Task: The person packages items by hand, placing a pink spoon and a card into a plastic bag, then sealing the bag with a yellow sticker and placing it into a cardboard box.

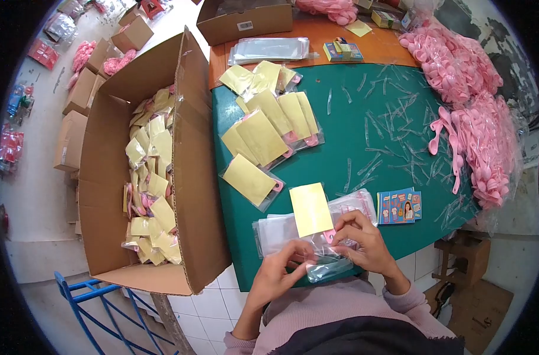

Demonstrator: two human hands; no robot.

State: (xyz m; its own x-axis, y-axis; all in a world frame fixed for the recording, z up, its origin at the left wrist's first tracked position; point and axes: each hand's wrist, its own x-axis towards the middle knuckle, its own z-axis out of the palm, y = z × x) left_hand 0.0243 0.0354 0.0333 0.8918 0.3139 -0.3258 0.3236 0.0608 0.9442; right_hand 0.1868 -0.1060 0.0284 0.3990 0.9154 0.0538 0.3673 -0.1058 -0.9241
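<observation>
A clear plastic bag (323,273) with a yellow card (311,208) in its upper part lies before me at the table's near edge. My left hand (286,267) pinches the bag's lower left side. On the other side, my right hand (364,244) is closed on the bag, its fingertips by the pink end of a spoon (329,236) just below the card. The rest of that spoon is hidden. Beneath the bag lies a stack of empty clear bags (275,232). Blue printed cards (399,206) sit right of my right hand.
Several filled bags with yellow cards (260,139) lie on the green table top (334,148). A large carton (201,195) at left holds many more. Pink spoons (485,142) are heaped at right, near scattered clear strips (399,130). Clear bags (268,50) lie at the back.
</observation>
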